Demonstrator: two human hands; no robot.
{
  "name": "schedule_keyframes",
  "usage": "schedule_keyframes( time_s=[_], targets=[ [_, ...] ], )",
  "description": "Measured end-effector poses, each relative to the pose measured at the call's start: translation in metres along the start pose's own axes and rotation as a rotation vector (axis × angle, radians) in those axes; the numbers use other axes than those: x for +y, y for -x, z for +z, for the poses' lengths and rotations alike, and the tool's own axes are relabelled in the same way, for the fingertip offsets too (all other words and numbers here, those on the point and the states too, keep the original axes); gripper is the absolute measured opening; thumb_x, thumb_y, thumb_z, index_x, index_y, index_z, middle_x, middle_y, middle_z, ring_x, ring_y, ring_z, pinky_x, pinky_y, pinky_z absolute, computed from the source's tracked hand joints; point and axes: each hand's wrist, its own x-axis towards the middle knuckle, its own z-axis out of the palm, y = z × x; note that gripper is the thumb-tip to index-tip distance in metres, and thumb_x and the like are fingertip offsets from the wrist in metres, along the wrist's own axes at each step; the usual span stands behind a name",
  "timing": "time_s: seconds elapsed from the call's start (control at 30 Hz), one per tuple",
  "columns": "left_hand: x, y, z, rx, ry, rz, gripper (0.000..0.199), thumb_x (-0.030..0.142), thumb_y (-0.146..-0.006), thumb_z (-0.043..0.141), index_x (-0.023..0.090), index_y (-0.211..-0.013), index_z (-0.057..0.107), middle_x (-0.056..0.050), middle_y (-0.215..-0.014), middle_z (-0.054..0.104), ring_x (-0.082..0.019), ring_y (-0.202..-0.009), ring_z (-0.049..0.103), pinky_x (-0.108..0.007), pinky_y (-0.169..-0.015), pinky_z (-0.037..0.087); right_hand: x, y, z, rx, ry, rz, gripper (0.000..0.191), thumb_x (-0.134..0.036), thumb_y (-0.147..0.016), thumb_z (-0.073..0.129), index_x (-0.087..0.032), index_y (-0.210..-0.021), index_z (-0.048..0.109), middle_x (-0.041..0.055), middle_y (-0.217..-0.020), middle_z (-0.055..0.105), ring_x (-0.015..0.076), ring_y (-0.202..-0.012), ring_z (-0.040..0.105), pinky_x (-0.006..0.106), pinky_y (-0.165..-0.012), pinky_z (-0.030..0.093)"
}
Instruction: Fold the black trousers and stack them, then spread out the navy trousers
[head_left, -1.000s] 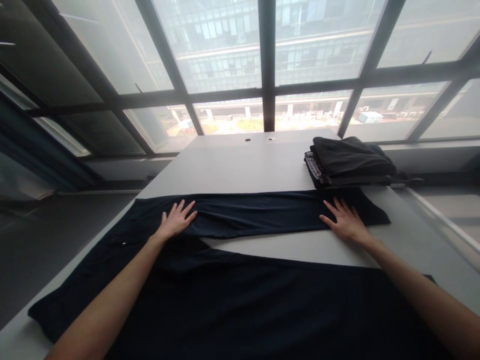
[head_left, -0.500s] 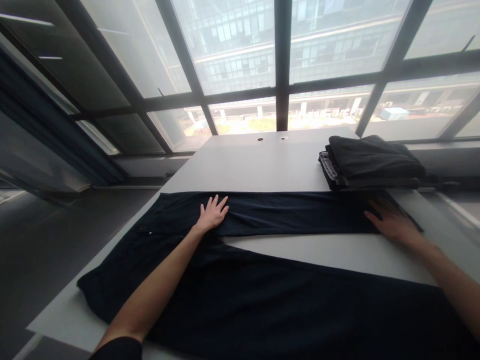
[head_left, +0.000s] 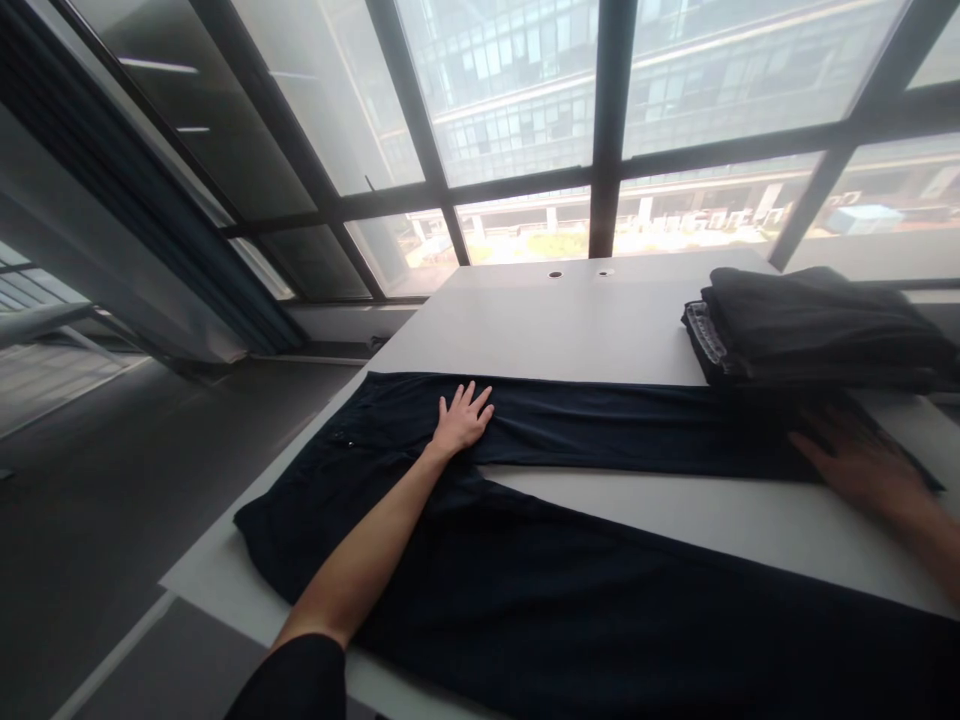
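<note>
Dark navy trousers (head_left: pixel 600 580) lie spread flat, waistband to the left and both legs reaching right. My left hand (head_left: pixel 461 422) rests open on the upper part of the far leg, fingers spread and palm down. My right hand (head_left: pixel 862 460) is at the far leg's lower end, blurred by motion. Its thumb stands apart from the fingers, which look flat over the cloth and grip nothing I can see. The near leg's end runs past the right side of the view.
A folded stack of dark clothes (head_left: pixel 817 325) sits on the white table (head_left: pixel 525 325) just behind the far leg's lower end. Two round cable holes are near the table's back edge. Large windows rise behind, and a blue curtain (head_left: pixel 165 190) hangs at left.
The view has turned left, so everything appears shifted right. My left hand keeps its place on the trousers. My right hand stays near the far leg's end and is more blurred.
</note>
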Motion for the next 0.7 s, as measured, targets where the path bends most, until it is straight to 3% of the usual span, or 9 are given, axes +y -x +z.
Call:
schedule_keyframes(
  time_s=[0.2, 0.47, 0.7],
  targets=[
    [0.001, 0.001, -0.001, -0.001, 0.026, -0.002, 0.059, 0.057, -0.102, 0.027, 0.037, -0.157, 0.034, -0.004, -0.169, 0.021, -0.032, -0.155, 0.014, -0.067, -0.119, 0.012, 0.005, -0.003, 0.005, 0.004, -0.049, -0.005, 0.081, -0.064, -0.092, 0.027, -0.016, -0.156, 0.039, 0.0134, -0.165, 0.027, 0.0299, -0.153, 0.018, 0.05, -0.124, 0.016],
    [-0.002, -0.002, 0.002, 0.012, 0.011, -0.002, 0.059, 0.057, -0.102, 0.026, 0.037, -0.157, 0.035, -0.004, -0.168, 0.023, -0.032, -0.155, 0.016, -0.066, -0.119, 0.014, -0.012, 0.005, -0.013, 0.016, -0.064, 0.009, 0.082, -0.063, -0.095, 0.021, -0.011, -0.153, 0.044, 0.0139, -0.163, 0.03, 0.0274, -0.152, 0.023, 0.041, -0.124, 0.016],
    [-0.002, -0.001, 0.002, 0.017, 0.026, 0.004, 0.059, 0.057, -0.102, 0.026, 0.036, -0.157, 0.035, -0.006, -0.168, 0.023, -0.032, -0.155, 0.016, -0.067, -0.119, 0.013, -0.015, 0.007, -0.021, 0.11, -0.08, -0.004, 0.078, -0.063, -0.095, 0.02, -0.013, -0.147, 0.051, 0.0135, -0.159, 0.038, 0.0284, -0.15, 0.028, 0.046, -0.122, 0.023]
  ],
)
